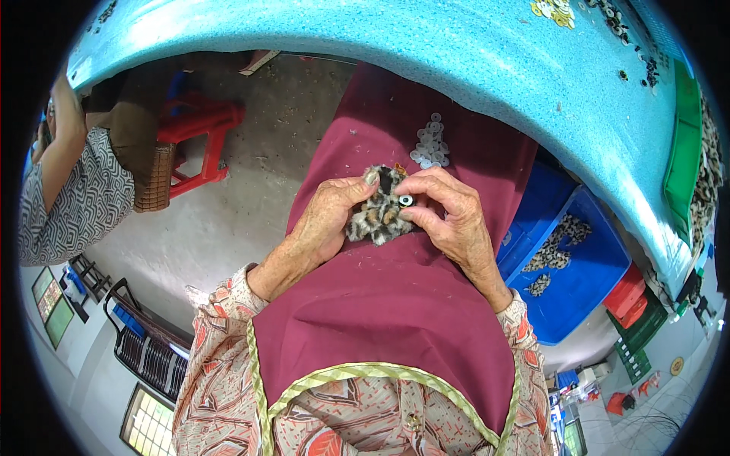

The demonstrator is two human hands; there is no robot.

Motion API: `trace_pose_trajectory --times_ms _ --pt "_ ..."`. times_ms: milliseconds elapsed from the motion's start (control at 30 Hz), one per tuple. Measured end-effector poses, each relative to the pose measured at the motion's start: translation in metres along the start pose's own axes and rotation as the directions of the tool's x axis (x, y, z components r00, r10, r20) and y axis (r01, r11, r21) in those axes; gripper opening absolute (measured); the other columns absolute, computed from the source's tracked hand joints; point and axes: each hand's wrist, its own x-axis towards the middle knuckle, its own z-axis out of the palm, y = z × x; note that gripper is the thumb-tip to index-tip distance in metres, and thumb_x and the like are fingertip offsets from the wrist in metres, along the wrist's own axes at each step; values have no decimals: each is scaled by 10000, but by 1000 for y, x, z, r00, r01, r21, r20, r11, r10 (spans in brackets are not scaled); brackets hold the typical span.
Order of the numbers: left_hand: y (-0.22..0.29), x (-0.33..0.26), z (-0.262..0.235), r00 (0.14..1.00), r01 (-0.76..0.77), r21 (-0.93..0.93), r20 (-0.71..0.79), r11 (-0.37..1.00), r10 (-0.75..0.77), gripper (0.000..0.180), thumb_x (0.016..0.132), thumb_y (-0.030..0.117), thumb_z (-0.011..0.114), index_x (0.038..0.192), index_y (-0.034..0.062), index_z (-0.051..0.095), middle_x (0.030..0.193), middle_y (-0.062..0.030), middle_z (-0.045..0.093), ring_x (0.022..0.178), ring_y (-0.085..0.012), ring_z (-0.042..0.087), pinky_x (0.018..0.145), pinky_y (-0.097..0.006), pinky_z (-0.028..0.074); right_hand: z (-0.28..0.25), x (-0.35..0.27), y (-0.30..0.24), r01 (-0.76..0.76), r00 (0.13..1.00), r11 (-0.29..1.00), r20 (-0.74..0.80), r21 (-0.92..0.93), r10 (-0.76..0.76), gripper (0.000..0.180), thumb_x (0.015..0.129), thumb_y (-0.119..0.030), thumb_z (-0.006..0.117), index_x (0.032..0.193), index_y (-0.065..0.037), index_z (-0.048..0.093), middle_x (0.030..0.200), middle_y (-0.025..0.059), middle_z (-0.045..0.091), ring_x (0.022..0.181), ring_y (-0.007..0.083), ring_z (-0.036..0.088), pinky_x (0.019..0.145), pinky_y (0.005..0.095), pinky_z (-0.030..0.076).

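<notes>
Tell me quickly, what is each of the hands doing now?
Left hand: closed on the spotted furry toy piece.
Right hand: closed, pinching a small white ring on that piece.

1. A green board (59,322) with a pale frame is seen at the far left edge, low down. It is flat and four-sided.
2. A smaller framed picture (43,286) in green and brown is seen just above it.
3. Small boxes (584,378) in white and blue are seen at the lower right, too small to be told apart.
</notes>
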Motion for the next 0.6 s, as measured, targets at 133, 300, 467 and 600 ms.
trace_pose_trajectory --times_ms 133,300,467,600 --pt "1 1 0 1000 5 3 -16 1000 -5 278 940 208 555 1040 -38 637 916 -89 684 793 -142 656 737 -265 533 3 5 9 95 995 995 -24 -8 -95 260 706 21 702 957 -41 677 872 77 643 724 175 615 650 289 496" --pt "0 0 -1 1000 11 3 8 1000 -11 287 936 198 560 1076 -44 625 953 -98 687 805 -145 661 743 -265 535 -10 11 4 -75 996 973 -38 217 86 210 800 -15 671 1008 -7 694 830 64 660 721 107 604 630 236 486" --pt "2 0 8 998 -23 71 60 997 19 304 929 166 559 1145 -43 603 1016 -99 680 861 -138 651 801 -261 516 -22 6 10 -258 960 892 -3 371 279 211 823 -12 670 1033 -12 694 836 47 660 623 58 568 548 182 468" --pt "-2 1 5 994 -50 152 103 987 34 318 929 150 552 1180 -42 587 1052 -94 668 917 -128 630 846 -260 495 -23 -1 11 -264 954 875 -21 405 298 232 805 17 681 1036 9 681 856 63 664 653 57 575 557 182 468"
